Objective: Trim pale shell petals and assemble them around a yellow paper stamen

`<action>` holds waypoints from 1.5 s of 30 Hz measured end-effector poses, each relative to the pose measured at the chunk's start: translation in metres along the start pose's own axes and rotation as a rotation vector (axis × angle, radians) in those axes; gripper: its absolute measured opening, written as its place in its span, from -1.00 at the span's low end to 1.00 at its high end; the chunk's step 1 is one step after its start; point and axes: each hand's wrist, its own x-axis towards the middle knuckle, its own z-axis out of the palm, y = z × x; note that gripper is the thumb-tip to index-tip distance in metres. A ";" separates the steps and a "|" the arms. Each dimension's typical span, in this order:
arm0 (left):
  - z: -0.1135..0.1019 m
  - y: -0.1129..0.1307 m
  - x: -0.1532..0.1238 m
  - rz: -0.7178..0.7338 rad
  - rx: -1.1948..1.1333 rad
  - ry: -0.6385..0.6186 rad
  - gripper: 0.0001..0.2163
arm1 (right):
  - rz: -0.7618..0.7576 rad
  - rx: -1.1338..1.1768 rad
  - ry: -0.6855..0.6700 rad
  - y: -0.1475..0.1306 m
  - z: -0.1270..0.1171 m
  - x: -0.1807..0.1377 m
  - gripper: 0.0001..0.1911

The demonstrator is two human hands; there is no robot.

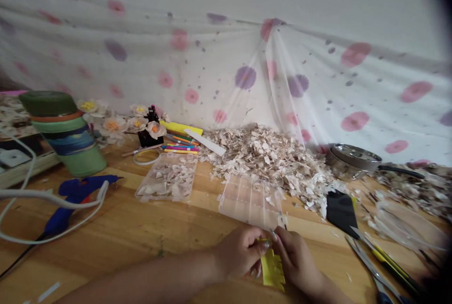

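Head view: left hand (240,253) and right hand (297,254), fingers (258,249) pinching yellow strip (271,270) at its upper end, long axis between them.

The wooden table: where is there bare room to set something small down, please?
The widest patch lies between the blue glue gun, the flake-filled tray and the left hand. A narrow strip also runs between that tray and the divided box. It is crowded behind, under the heaped flakes, and at right around the scissors.
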 end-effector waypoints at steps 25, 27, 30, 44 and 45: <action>-0.002 0.007 -0.002 0.019 -0.024 0.022 -0.55 | 0.094 0.283 -0.122 0.002 -0.006 0.006 -0.67; -0.003 0.007 -0.002 0.019 -0.006 0.018 -0.58 | 0.105 0.303 -0.079 0.003 -0.005 0.005 -0.65; -0.002 0.007 -0.002 0.017 0.001 0.021 -0.59 | 0.114 0.346 -0.008 0.003 -0.003 0.005 -0.64; -0.003 0.002 -0.002 0.006 0.048 0.019 -0.61 | 0.127 0.114 0.012 -0.002 -0.001 0.006 -0.57; -0.003 0.002 -0.002 0.003 0.053 0.019 -0.61 | 0.130 0.139 0.007 -0.001 0.000 0.006 -0.55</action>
